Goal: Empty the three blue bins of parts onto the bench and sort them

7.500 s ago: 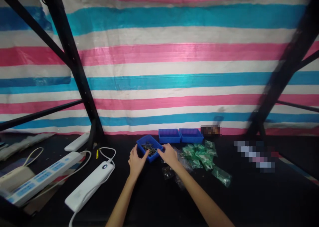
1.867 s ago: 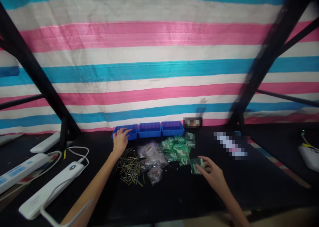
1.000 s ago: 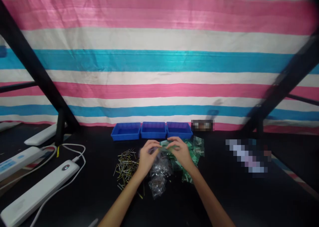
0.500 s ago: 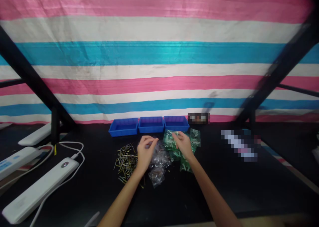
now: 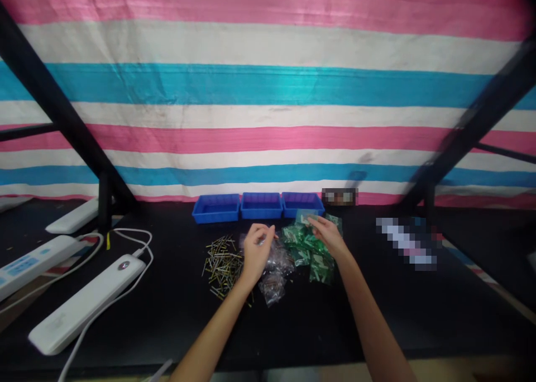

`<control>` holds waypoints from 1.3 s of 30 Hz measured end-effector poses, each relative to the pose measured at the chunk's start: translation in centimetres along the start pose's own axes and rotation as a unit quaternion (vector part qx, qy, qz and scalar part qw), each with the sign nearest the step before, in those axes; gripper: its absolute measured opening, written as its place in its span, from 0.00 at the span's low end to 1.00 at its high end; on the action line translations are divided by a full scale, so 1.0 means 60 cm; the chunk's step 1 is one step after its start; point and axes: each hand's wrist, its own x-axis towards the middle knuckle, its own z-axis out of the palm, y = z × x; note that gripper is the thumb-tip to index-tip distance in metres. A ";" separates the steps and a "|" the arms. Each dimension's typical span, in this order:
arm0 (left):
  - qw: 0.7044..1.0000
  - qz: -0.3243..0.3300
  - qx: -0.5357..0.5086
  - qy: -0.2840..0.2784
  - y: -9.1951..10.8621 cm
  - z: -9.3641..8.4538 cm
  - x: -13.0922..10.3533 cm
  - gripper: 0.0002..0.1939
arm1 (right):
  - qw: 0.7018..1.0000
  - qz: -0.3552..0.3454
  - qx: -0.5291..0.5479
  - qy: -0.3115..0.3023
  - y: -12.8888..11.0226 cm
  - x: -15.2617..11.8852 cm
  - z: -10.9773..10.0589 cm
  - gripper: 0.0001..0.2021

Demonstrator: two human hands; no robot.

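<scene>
My left hand (image 5: 257, 252) hovers over the clear plastic bags (image 5: 273, 288), between them and a loose pile of thin metal pins (image 5: 223, 264). Its thumb and fingers are pinched together; what they hold, if anything, is too small to make out. To the right, my right hand (image 5: 329, 238) grips a small green-tinted plastic bag (image 5: 306, 215) by its edge, raised toward the right blue tray. Beneath that hand lies a heap of similar green bags (image 5: 302, 249) with small pale pieces inside.
Three blue trays (image 5: 262, 209) stand in a row at the back of the black table (image 5: 167, 315). White power strips (image 5: 87, 304) with cables lie on the left. Blurred-out items (image 5: 405, 242) lie on the right. Behind hangs a striped sheet (image 5: 268, 86).
The view has shifted slightly, so the scene sits further right. My right hand has moved right, and a green bag now shows raised at its fingertips. My left hand stays pinched near the clear bags.
</scene>
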 end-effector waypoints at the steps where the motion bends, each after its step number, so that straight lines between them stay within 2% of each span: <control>1: 1.000 0.000 -0.002 -0.001 0.002 0.000 0.000 0.14 | 1.000 -0.005 0.025 -0.017 -0.002 0.001 0.004 0.18; 4: 1.000 0.003 -0.001 -0.007 0.005 -0.002 0.003 0.14 | 0.996 -0.031 0.067 -0.040 -0.001 0.003 0.010 0.25; 8: 1.000 0.006 0.015 -0.006 -0.002 -0.008 0.007 0.14 | 0.997 -0.061 -0.031 0.022 0.015 0.010 -0.010 0.32; 13: 0.999 0.012 0.049 0.004 -0.020 -0.014 0.013 0.13 | 0.988 -0.099 -0.103 0.052 0.032 0.022 -0.033 0.28; 17: 0.997 0.023 0.074 -0.001 -0.024 -0.017 0.017 0.13 | 0.948 -0.152 -0.257 0.114 0.032 0.019 -0.020 0.23; 20: 0.995 0.035 0.091 -0.012 -0.022 -0.018 0.017 0.13 | 0.922 -0.138 -0.333 0.142 0.029 0.012 -0.010 0.18; 23: 0.993 0.042 0.105 -0.032 -0.022 -0.016 0.016 0.13 | 0.929 -0.145 -0.316 0.125 0.023 0.005 -0.001 0.12; 27: 0.993 0.035 0.104 -0.048 -0.022 -0.011 0.013 0.08 | 0.962 -0.191 -0.173 0.088 0.007 -0.012 0.020 0.12; 29: 0.995 0.009 0.080 -0.059 -0.024 -0.007 0.012 0.10 | 0.981 -0.170 -0.089 0.019 -0.002 -0.028 0.037 0.12; 31: 0.996 -0.023 0.051 -0.076 -0.026 -0.004 0.010 0.18 | 0.988 -0.135 -0.042 -0.060 -0.008 -0.047 0.053 0.13; 32: 0.995 -0.036 0.042 -0.085 -0.028 -0.003 0.009 0.18 | 0.988 -0.123 -0.030 -0.091 -0.010 -0.057 0.060 0.12; 36: 0.994 -0.059 0.036 -0.087 -0.030 -0.003 0.007 0.09 | 0.978 -0.124 -0.043 -0.161 -0.016 -0.083 0.077 0.11; 39: 0.997 -0.028 0.013 -0.076 -0.028 -0.007 0.008 0.08 | 0.961 -0.195 -0.108 -0.165 -0.017 -0.087 0.075 0.06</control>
